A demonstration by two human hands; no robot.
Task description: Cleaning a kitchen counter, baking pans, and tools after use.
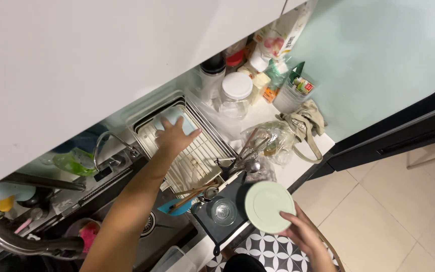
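Pale blue dish (pixel 177 119) partly behind left hand, rack (pixel 205 151) contents blurred, forearms cut off.

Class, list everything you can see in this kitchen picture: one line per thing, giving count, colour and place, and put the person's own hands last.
Wire dish rack: one, metal, beside the sink.
Blue plate: one, pale blue, in the rack under the left hand.
Green plate: one, pale green, round, over the counter edge.
Glass: one, clear, on a dark tray.
Jar: one, clear with white lid, behind the rack.
Utensil holder: one, with metal utensils, right of the rack.
Cloth bag: one, beige, at the counter's end.
Tap: one, metal, at the sink.
Left hand: reaching onto the blue plate.
Right hand: holding the green plate by its rim.
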